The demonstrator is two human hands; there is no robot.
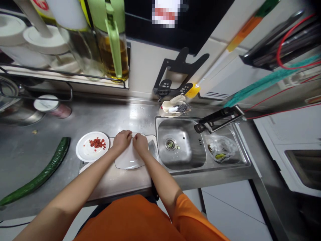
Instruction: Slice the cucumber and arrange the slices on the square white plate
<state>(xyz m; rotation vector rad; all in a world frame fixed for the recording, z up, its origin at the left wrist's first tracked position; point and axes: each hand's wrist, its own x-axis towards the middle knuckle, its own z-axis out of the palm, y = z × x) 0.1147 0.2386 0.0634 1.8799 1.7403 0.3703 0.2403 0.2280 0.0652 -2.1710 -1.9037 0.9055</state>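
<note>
My left hand (122,140) and my right hand (140,144) meet over a white squarish plate (129,160), fingertips closed in a pinch close together. A tiny pale bit shows between them, too small to name. Beneath the plate lies a light cutting board (117,184). What looks like a knife's flat metal blade (153,150) rests at the board's right side, partly hidden by my right forearm. Left of my hands, a round white plate (85,149) holds chopped red pieces (97,143).
A long cucumber (47,170) lies on the steel counter at left. To the right is a sink (184,154) with scraps at its drain, a black faucet (210,120) and a plastic bag (222,147). An oil bottle (112,50) and jars stand on a rack above.
</note>
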